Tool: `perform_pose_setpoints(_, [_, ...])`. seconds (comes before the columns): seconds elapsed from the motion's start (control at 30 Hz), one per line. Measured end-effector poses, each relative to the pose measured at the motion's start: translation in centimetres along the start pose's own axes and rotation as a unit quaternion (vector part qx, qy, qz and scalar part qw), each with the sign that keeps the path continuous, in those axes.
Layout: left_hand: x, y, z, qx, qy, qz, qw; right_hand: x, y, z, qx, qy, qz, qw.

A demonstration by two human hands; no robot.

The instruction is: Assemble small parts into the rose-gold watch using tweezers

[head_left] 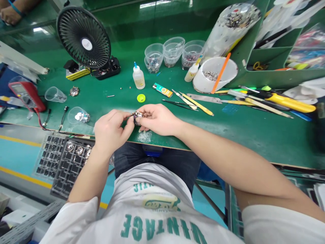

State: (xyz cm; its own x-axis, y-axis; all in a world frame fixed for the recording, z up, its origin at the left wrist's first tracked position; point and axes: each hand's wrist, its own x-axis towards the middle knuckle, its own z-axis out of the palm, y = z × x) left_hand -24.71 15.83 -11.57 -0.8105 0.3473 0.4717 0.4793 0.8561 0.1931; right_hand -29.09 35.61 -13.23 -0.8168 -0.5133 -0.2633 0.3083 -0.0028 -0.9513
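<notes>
A small, shiny round metal part [138, 118], like a watch case with fine pieces inside, is held just above the bench's front edge. My right hand [159, 120] grips it from the right, thumb and fingers closed around its rim. From the left, the thumb and index finger of my left hand [111, 130] close at its edge; fingertips hide the exact contact. A lime-green cap [141, 98] lies just beyond the part. Behind that stands a small bottle [138, 78] with a blue tip. Tweezers [179, 104] and a lighter [162, 90] lie beyond my right hand.
A black fan [83, 37] and a red multimeter [26, 96] stand at left. Clear cups [153, 54] line the back, near a white tub [215, 73]. Knives and hand tools [289, 101] lie at right. Part trays [67, 166] sit below the bench's left edge. Another person's hand [11, 15] shows top left.
</notes>
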Motion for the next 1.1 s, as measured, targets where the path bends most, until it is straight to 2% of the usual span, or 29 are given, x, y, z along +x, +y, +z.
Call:
perform_pose_setpoints(0.13, [0.3, 0.1, 0.0, 0.063, -0.021, 0.026, 0.997, 0.0, 0.8, 0.0, -0.098, 0.005, -0.061, 0.993])
perform_pose_setpoints(0.3, [1.3, 0.8, -0.3, 0.154, -0.062, 0.053, 0.985, -0.3, 0.9, -0.1, -0.250, 0.035, -0.115, 0.961])
perform_pose_setpoints(0.43, [1.9, 1.5, -0.4, 0.222, -0.064, 0.078, 0.970, -0.4, 0.6, -0.3, -0.293, 0.038, -0.115, 0.948])
perform_pose_setpoints(0.53, [2.1, 1.5, -0.4, 0.235, -0.057, 0.115, 0.963, -0.4, 0.5, -0.3, -0.275, 0.030, -0.111, 0.955])
perform_pose_setpoints(0.63, [2.1, 0.7, -0.4, 0.217, -0.037, 0.134, 0.966, -0.2, 0.7, -0.3, -0.206, 0.013, -0.089, 0.974])
perform_pose_setpoints(0.77, [1.5, -0.3, 0.0, 0.130, 0.009, 0.112, 0.985, 0.2, 1.0, -0.4, -0.129, -0.008, -0.052, 0.990])
perform_pose_setpoints(0.83, [0.7, -0.5, 0.2, 0.051, 0.024, 0.073, 0.996, 0.2, 1.1, -0.5, -0.106, -0.015, -0.045, 0.993])
perform_pose_setpoints(0.9, [-0.3, -0.6, 0.3, -0.035, 0.022, 0.003, 0.999, 0.1, 1.1, -0.5, -0.122, -0.014, -0.056, 0.991])
perform_pose_setpoints(0.97, [-1.5, -1.0, 0.2, -0.112, -0.019, -0.058, 0.992, -0.3, 1.0, -0.3, -0.207, -0.009, -0.089, 0.974])
perform_pose_setpoints(1.0, [-2.1, -1.2, 0.2, -0.141, -0.052, -0.071, 0.986, -0.6, 0.9, -0.1, -0.270, -0.011, -0.110, 0.957])
perform_pose_setpoints(1.1, [-3.1, -2.0, 0.4, -0.161, -0.146, -0.043, 0.975, -1.5, 0.0, 0.1, -0.460, -0.031, -0.152, 0.874])
